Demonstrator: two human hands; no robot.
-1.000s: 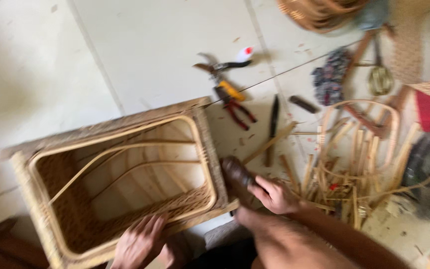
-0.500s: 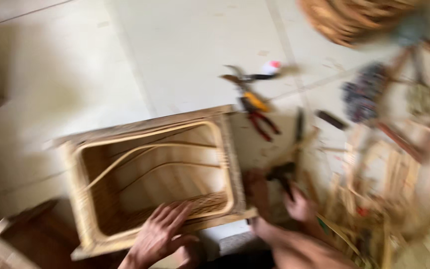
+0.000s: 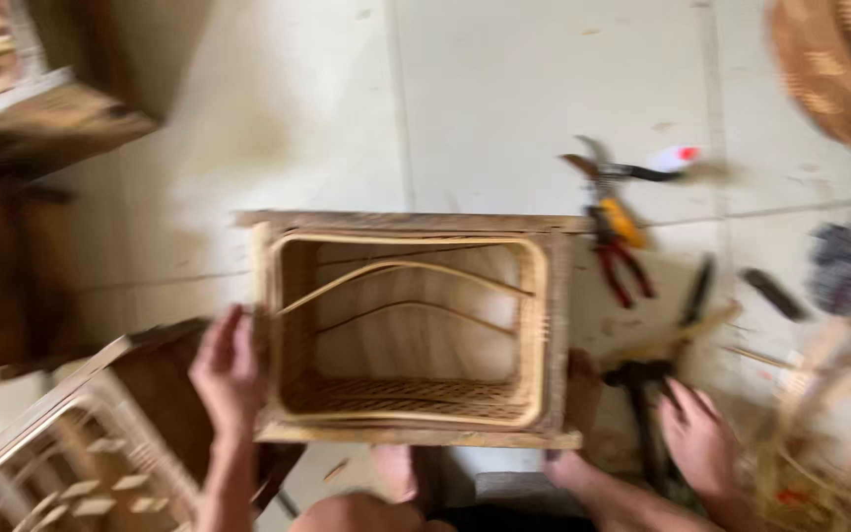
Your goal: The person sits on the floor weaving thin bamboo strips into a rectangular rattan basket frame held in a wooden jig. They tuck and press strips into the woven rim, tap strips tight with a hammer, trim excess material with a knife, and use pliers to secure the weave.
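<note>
Left hand (image 3: 227,372), fingers spread, presses flat on the left wall of the rectangular wicker basket (image 3: 411,419) on the tiled floor (image 3: 504,89). Right hand (image 3: 698,440) lies loosely closed over a dark tool (image 3: 642,389). The basket looks light and stiff; its wooden rim offers the firmest hold.
</note>
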